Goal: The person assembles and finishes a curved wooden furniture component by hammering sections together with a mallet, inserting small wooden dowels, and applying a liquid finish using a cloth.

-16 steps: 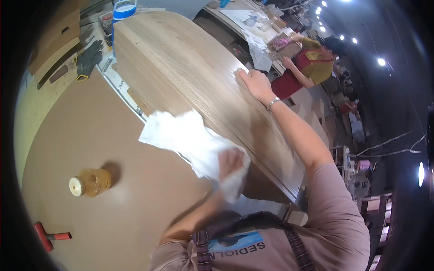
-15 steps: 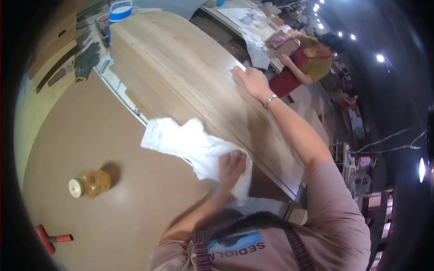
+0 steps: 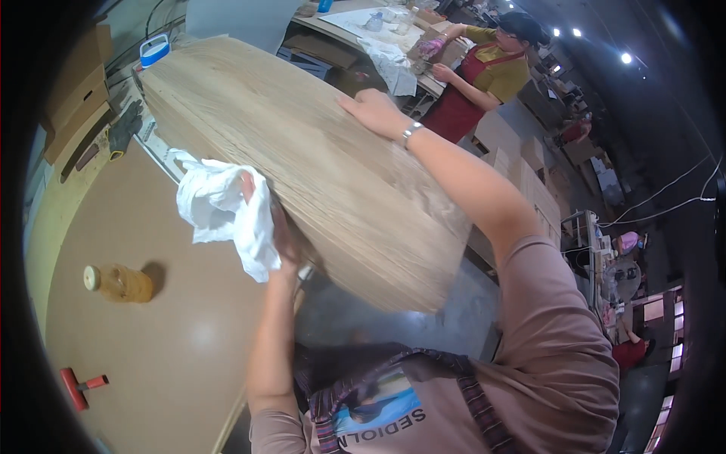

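A long wood-grain panel (image 3: 302, 159) slants across the middle of the view, its near end blurred. My right hand (image 3: 376, 115) is closed over its far right edge, with a metal bracelet at the wrist. At the panel's left edge, my left hand (image 3: 278, 227) holds a crumpled white cloth (image 3: 219, 200). The cloth hides part of that hand's fingers. To the left, a jar with a pale lid and amber contents (image 3: 125, 283) stands on the brown tabletop (image 3: 189, 303).
A red T-shaped tool (image 3: 79, 387) lies at the table's lower left. Dark gloves (image 3: 125, 130) and a blue-topped container (image 3: 154, 50) are at the far left. Across from me, a person in a red apron (image 3: 476, 72) works at a cluttered bench (image 3: 348, 23).
The panel has shifted and turned, showing more of its left edge. My left hand and the cloth have moved up and left along it. My right hand has moved left with the panel.
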A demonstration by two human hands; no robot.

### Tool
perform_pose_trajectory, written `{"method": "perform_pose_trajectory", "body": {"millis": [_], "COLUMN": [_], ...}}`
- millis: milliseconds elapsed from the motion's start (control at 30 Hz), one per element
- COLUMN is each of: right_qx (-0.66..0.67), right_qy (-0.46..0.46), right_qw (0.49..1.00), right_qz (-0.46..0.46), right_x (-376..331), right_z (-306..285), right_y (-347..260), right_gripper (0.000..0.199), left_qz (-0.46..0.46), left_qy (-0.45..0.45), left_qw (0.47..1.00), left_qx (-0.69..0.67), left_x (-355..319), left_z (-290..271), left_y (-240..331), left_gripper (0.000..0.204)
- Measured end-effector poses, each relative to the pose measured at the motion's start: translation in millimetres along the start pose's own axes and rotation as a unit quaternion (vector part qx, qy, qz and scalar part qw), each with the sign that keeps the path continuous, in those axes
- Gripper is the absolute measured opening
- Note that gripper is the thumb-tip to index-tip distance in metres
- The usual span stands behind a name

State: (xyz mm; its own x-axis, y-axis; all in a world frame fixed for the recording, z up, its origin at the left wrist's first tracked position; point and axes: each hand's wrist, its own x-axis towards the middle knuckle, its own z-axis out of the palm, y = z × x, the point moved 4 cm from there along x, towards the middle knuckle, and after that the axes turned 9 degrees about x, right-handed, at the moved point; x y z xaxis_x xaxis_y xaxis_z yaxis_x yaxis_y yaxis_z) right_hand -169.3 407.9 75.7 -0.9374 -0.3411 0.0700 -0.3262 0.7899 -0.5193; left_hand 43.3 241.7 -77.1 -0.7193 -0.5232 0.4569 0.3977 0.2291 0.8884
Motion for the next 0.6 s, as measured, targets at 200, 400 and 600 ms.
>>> {"method": "perform_pose_trajectory", "body": {"millis": [200, 400, 600], "right_qx": [0.028, -0.005, 0.001], "right_qy": [-0.050, -0.005, 0.007], "right_qw": [0.997, 0.999, 0.999], "right_qz": [-0.047, -0.043, -0.054], "right_x": [-113, -142, -148], "right_z": [-48, -53, -58], "right_y": [65, 73, 64], "right_gripper": [0.063, 0.055, 0.052], "left_qz": [-0.243, 0.178, -0.187], "left_qy": [-0.147, -0.045, 0.034], "left_qw": [0.958, 0.969, 0.982], "left_qx": [0.033, 0.163, -0.002], "left_x": [-188, -231, -141], "left_z": [58, 67, 20], "left_y": [60, 147, 141], "left_gripper": [0.056, 0.024, 0.034]}}
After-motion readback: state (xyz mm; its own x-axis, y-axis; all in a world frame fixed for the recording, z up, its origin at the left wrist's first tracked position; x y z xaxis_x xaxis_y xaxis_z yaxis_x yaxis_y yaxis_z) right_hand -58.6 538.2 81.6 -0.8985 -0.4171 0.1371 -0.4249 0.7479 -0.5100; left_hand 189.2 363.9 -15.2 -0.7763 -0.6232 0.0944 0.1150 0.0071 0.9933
